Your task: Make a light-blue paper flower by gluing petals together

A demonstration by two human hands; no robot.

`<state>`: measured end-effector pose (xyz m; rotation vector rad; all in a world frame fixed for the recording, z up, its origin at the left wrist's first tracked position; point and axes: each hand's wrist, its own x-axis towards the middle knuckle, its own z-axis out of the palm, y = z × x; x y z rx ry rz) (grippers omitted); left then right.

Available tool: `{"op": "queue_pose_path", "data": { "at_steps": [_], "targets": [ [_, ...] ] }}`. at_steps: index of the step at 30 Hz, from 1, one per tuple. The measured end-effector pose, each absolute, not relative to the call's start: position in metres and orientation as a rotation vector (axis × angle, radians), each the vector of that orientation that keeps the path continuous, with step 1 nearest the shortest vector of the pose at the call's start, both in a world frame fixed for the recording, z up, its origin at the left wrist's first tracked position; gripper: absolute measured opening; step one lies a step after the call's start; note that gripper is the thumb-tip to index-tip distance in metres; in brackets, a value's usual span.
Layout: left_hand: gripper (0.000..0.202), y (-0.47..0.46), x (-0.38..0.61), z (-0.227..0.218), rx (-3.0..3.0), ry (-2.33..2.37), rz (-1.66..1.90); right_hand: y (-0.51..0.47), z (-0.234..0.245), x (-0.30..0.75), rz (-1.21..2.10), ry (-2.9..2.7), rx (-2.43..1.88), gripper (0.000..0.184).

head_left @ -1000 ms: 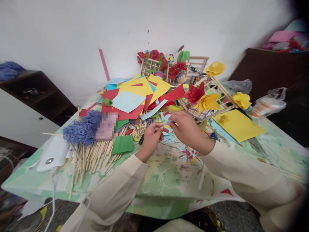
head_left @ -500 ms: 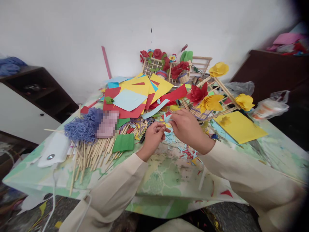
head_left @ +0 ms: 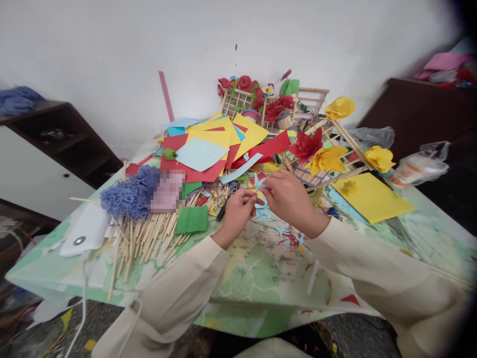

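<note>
My right hand (head_left: pixel 291 201) is closed around a small light blue paper piece (head_left: pixel 258 181), whose pointed ends stick out past the fingertips. Just to its left, my left hand (head_left: pixel 238 215) is pinched shut, thumb against fingers. Whatever it grips is hidden by the fingers. The fingertips of both hands nearly meet over the table. Shredded blue, red and yellow paper scraps (head_left: pixel 288 236) lie below them. A curved light blue paper strip (head_left: pixel 241 168) rests just beyond the hands, and a green folded paper (head_left: pixel 191 220) lies left of my left hand.
Coloured paper sheets (head_left: pixel 203 155) pile up at the back. Wooden sticks (head_left: pixel 137 241), purple yarn (head_left: pixel 124 194) and a white power bank (head_left: pixel 82 233) with a cable occupy the left. Stick frames with paper flowers (head_left: pixel 328 159), a yellow sheet (head_left: pixel 372 199) and a bagged cup (head_left: pixel 415 168) stand right.
The whole view has shifted very slightly. Both hands keep almost the same pose over the scraps, and the light blue paper piece stays in my right hand.
</note>
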<state>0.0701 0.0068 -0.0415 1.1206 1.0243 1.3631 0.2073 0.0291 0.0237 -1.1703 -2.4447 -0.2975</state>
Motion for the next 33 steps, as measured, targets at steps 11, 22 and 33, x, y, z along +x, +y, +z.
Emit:
{"op": "queue_pose_path", "data": {
  "at_steps": [11,22,33],
  "targets": [
    [0.017,0.0079,0.0707,-0.0441,1.138,1.052,1.346,0.0279,0.0270,0.2047,-0.407,-2.462,-1.170,0.016],
    [0.016,0.0085,0.0723,-0.0447,1.141,1.051,1.344,0.0292,0.0264,0.2041,-0.384,-2.438,-1.192,0.011],
    [0.016,0.0084,0.0710,-0.0445,1.158,1.062,1.327,0.0324,0.0264,0.2028,-0.337,-2.469,-1.199,0.018]
  ]
}}
